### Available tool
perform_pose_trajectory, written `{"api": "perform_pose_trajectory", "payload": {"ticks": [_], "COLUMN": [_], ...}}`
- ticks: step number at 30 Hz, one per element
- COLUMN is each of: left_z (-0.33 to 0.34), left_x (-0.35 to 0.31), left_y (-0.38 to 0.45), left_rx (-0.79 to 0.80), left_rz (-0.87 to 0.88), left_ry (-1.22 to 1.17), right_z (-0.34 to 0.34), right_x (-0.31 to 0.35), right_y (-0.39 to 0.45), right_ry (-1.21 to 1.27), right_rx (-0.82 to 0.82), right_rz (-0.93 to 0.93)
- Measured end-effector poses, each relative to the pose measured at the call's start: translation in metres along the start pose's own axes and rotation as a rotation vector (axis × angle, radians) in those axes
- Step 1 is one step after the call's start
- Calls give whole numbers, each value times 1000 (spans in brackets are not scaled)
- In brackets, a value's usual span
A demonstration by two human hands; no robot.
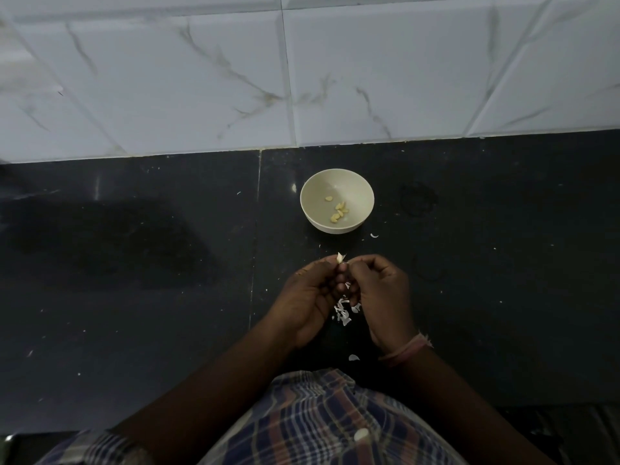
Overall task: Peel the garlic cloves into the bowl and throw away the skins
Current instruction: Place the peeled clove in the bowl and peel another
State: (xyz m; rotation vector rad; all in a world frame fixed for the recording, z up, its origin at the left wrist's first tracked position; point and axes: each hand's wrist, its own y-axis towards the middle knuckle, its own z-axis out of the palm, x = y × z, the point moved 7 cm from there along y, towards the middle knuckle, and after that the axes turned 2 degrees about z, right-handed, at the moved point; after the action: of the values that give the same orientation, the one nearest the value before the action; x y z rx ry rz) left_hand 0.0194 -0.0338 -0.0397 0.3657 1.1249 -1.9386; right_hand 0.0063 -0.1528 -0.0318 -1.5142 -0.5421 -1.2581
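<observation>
Pale clove (341,257) sits pinched between my left hand (310,302) and right hand (382,295), fingertips curled on it. Beyond them stands the bowl (337,182) with peeled cloves (339,211); skins (344,312) lie beneath my hands.

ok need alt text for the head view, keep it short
Two hands, left and right, pinch a garlic clove over a dark counter, peeling it. Beyond them a pale bowl holds a few peeled cloves; white skins lie under the hands, and a marbled tile wall stands behind.
</observation>
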Motion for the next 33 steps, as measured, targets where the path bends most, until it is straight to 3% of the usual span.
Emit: {"api": "perform_pose_trajectory", "payload": {"ticks": [8,15,22,27,33], "left_z": [-1,3,3,-5,-11], "left_x": [0,-4,-6,-9,-14], "left_y": [0,3,4,2,5], "left_rx": [-24,5,64,15,-15], "left_rz": [11,51,92,140,223], "left_ry": [-16,56,106,219,294], "right_z": [2,3,6,-2,-4], "right_x": [5,17,15,14,12], "right_y": [-4,-7,-5,1,4], "right_ry": [-3,-147,-129,-286,-320], "right_rx": [37,52,78,53,55], "right_rz": [-60,-228,-228,-275,-185]}}
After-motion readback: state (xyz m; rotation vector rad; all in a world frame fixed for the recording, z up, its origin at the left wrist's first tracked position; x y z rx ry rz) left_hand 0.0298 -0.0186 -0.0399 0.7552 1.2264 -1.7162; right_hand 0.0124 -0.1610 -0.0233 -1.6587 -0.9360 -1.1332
